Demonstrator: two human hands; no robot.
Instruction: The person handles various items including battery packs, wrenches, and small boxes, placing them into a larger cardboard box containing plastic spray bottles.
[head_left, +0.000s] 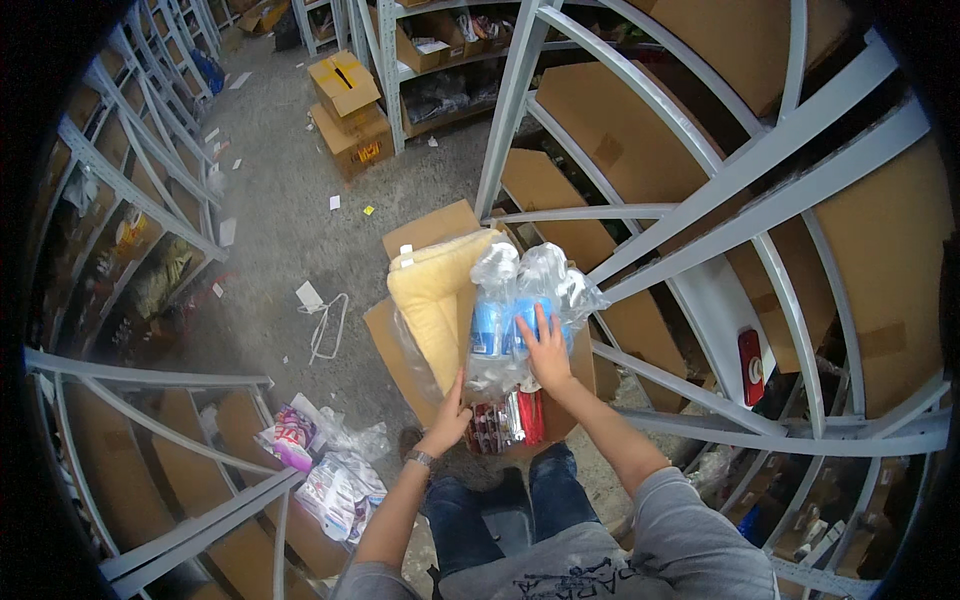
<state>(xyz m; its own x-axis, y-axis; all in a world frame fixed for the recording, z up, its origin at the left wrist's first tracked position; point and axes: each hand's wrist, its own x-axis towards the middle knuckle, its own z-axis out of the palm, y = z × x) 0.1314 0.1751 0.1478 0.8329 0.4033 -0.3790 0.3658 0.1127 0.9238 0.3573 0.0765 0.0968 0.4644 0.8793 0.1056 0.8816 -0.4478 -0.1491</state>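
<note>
An open cardboard box (pixel 395 345) stands in front of my knees. A folded pale yellow fleecy item (pixel 425 290) lies in its left side. Clear plastic-wrapped goods with blue labels (pixel 488 328) sit at the right. My right hand (pixel 545 352) rests on them with fingers spread. At the box's near left, my left hand (pixel 450 418) has its index finger stretched toward the yellow item and the clear plastic; its other fingers are partly hidden. Shiny red and silver packages (pixel 515 418) lie in the near end of the box, between my wrists.
Metal shelves with cardboard boxes (pixel 630 130) rise close on the right; more racks (pixel 150 200) line the left. Plastic-wrapped packages (pixel 340 490) lie at the lower left. A red phone-like object (pixel 750 368) sits on a shelf. Stacked cartons (pixel 350 115) and paper scraps are on the floor ahead.
</note>
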